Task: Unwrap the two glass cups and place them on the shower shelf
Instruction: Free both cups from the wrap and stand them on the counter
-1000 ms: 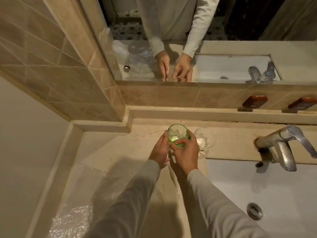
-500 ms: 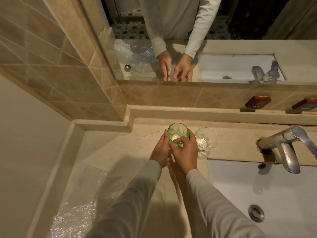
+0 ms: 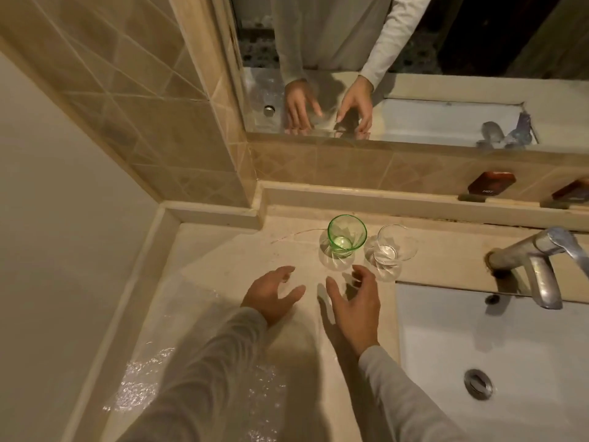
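Observation:
A green glass cup (image 3: pixel 346 235) stands upright on the beige stone counter (image 3: pixel 229 266) near the back ledge. A clear glass cup (image 3: pixel 392 247) stands upright just to its right, apart from it. My left hand (image 3: pixel 271 293) hovers below and left of the green cup with its fingers spread and relaxed, holding nothing. My right hand (image 3: pixel 355 307) is below the gap between the two cups, fingers loosely curved and empty. Neither hand touches a cup.
Crumpled bubble wrap (image 3: pixel 143 384) lies on the counter at the lower left under my left sleeve. A white sink (image 3: pixel 497 352) with a metal tap (image 3: pixel 541 266) is at the right. A mirror (image 3: pixel 414 74) and tiled wall rise behind the ledge, which bears two brown soap bars (image 3: pixel 490 183).
Both hands held the green cup beside the clear one. They have let go and drawn back toward me, leaving the green cup standing on the counter.

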